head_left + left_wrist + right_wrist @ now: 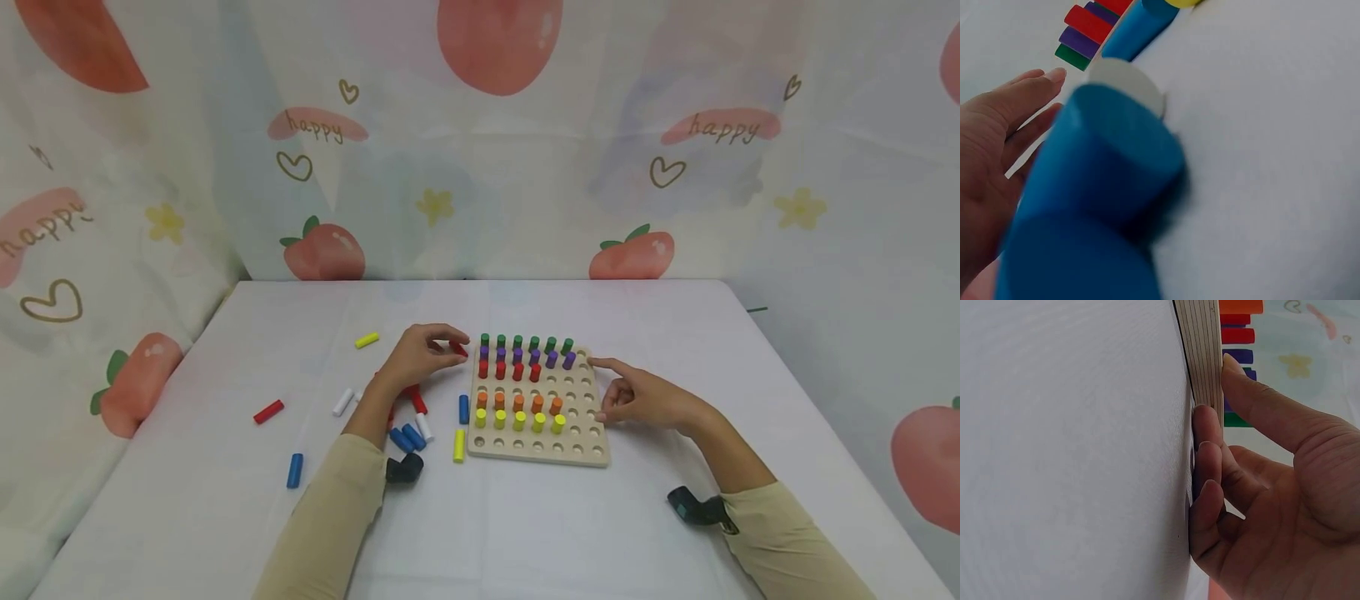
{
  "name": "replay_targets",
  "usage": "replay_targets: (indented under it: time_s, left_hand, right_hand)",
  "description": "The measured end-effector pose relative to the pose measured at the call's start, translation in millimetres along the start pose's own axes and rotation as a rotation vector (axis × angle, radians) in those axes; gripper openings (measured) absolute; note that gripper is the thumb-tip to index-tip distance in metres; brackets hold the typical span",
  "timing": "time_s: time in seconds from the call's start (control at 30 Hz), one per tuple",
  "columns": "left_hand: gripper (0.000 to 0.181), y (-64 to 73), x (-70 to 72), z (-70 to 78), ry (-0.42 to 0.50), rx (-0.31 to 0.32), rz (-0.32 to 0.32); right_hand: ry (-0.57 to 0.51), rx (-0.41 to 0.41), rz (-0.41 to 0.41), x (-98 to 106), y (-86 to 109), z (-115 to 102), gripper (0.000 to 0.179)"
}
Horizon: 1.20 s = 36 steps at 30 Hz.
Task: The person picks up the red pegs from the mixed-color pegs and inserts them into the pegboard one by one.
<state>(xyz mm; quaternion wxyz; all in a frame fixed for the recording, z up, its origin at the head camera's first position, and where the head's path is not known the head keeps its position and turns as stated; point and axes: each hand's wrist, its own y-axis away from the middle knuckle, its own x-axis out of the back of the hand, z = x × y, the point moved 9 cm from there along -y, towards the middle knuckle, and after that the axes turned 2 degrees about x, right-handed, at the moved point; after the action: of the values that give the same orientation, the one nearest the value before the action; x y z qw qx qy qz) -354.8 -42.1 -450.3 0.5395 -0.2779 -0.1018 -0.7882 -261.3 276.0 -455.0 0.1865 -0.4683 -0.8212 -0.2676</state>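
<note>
A square wooden pegboard lies on the table with rows of green, purple, red, orange and yellow pegs standing in it. At its back left corner, my left hand pinches a red peg between thumb and fingers. That peg cannot be made out in the left wrist view, where large blue pegs cover part of the hand. My right hand holds the board's right edge. In the right wrist view, its thumb rests on top and its curled fingers touch the side edge.
Loose blue pegs, white pegs and red pegs lie around the left forearm. A yellow peg and a blue peg lie beside the board's left edge. Farther left are a red peg and a blue peg.
</note>
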Motion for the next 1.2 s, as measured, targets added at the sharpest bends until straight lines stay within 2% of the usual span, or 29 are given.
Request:
replay_targets:
  time_s: [0.47, 0.8, 1.0, 1.2]
  left_hand:
    - [0.03, -1.3, 6.2, -3.9, -0.051, 0.051, 0.025]
    - [0.028, -1.9, 12.8, -5.8, -0.097, 0.067, 0.067]
    - [0.028, -2.2, 17.2, -9.2, -0.092, 0.086, 0.101]
    - [0.03, -2.1, 19.8, -12.0, -0.097, 0.132, 0.103]
  right_hand:
    - [0.012, -0.022, 0.009, 2.3, 0.2, 0.5, 0.092]
    - [0.005, -0.031, 0.016, 3.4, 0.8, 4.9, 0.092]
    - [0.011, -0.029, 0.014, 1.3, 0.7, 4.9, 0.092]
    - [0.02, -0.026, 0.011, 1.4, -0.1, 2.1, 0.091]
